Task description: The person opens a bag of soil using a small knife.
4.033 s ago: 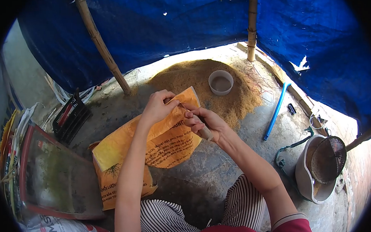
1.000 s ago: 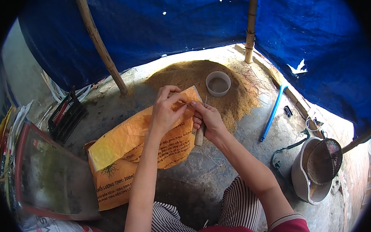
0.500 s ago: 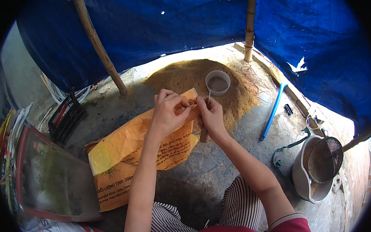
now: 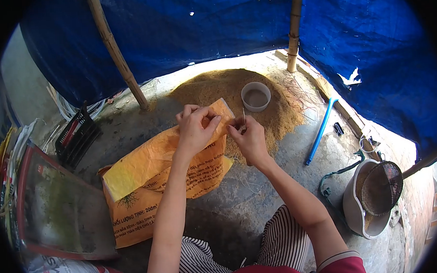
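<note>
An orange printed sack (image 4: 129,222) lies folded across the floor in front of me, its upper end raised. My left hand (image 4: 196,131) is closed on that raised end, thumb and fingers gripping the folded edge. Just to its right, my right hand (image 4: 251,140) is closed round a slim tool (image 4: 244,116), whose thin pale tip points upward; its handle is mostly hidden by the palm. My right thumb and index finger are pinched close to the sack's edge, but whether they hold thread there I cannot make out.
A heap of brown grainy material (image 4: 211,85) lies ahead, with a white tub (image 4: 256,97) on it. To the right are a blue pipe (image 4: 322,131) and a grey bucket (image 4: 353,203) with a mesh sieve (image 4: 379,192). A black crate (image 4: 75,139) and framed panel (image 4: 64,209) stand left.
My right hand has moved slightly down and right, away from my left hand, and its tool's brown handle is now hidden. The sack's raised end has shifted slightly up and left.
</note>
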The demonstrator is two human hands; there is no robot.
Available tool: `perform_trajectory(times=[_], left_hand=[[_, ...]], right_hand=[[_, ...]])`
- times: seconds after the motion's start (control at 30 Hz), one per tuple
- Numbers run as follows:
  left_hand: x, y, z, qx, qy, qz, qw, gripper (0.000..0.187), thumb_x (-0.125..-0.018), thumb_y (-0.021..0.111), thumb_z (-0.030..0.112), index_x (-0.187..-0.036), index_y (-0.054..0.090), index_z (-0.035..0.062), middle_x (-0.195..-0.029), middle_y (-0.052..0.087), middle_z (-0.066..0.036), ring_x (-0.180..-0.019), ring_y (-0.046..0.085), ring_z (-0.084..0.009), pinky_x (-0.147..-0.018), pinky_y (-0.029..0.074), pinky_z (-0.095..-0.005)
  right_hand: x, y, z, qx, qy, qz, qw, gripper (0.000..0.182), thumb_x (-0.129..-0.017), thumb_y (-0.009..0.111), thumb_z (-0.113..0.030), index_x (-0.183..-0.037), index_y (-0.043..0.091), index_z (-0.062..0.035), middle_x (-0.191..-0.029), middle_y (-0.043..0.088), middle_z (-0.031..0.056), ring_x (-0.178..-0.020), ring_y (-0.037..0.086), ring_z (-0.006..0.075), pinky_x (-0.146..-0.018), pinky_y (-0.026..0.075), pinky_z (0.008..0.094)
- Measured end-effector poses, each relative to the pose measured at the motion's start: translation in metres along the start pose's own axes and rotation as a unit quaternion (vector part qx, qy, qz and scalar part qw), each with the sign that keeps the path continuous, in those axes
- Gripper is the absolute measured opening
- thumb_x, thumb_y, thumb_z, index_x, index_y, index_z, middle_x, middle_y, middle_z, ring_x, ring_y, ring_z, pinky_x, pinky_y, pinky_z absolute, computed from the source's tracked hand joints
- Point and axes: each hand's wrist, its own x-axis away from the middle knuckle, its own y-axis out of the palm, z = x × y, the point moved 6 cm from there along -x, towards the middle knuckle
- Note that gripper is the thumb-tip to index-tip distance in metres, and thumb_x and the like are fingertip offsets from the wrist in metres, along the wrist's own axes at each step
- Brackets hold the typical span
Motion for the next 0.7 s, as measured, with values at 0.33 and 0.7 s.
perform_trajectory(times=[0.33, 0.7], left_hand=[[-0.002, 0.004, -0.018, 0.053, -0.067, -0.007, 0.996, 0.021, -0.087, 0.063, 0.03, -0.09, 0.067, 0.0087, -0.079, 0.065, -0.002, -0.099, 0.05, -0.0196, -0.094, 0.029, -0.0368], [-0.001, 0.003, -0.012, 0.068, -0.081, -0.017, 0.994, 0.02, -0.084, 0.066, 0.03, -0.087, 0.068, 0.0107, -0.081, 0.065, -0.002, -0.101, 0.05, -0.0195, -0.095, 0.028, -0.0376]], right_hand=[[-0.012, 0.006, 0.008, 0.029, -0.049, 0.047, 0.997, 0.02, -0.08, 0.066, -0.015, -0.088, 0.061, 0.0024, -0.081, 0.062, 0.0161, -0.075, 0.061, 0.0321, -0.068, 0.048, 0.04], [-0.001, 0.027, 0.011, -0.285, 0.203, -0.086, 0.933, 0.018, -0.087, 0.061, -0.014, -0.093, 0.059, 0.0025, -0.069, 0.06, 0.0039, -0.045, 0.048, 0.0069, -0.039, 0.041, 0.0237]])
